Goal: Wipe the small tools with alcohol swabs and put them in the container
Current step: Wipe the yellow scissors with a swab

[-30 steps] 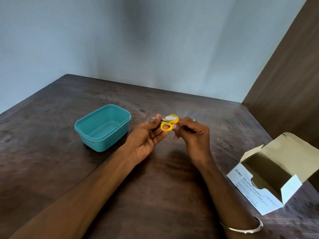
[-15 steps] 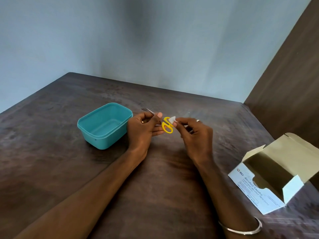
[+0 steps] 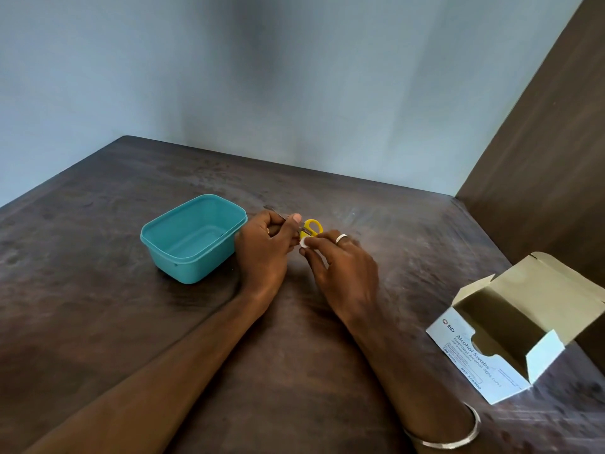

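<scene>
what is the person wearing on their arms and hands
Both forearms are bare, with no sleeves in view. The right hand has a plain silver ring on one finger, and a thin silver bangle circles the right wrist. The left hand shows no bracelet or watch; something small glints at one finger, too unclear to call a ring.

Dark wooden table (image 3: 98, 322) beneath pale blue walls (image 3: 229, 77).

Yellow scissors (image 3: 311, 227), teal container (image 3: 193, 239)
</scene>
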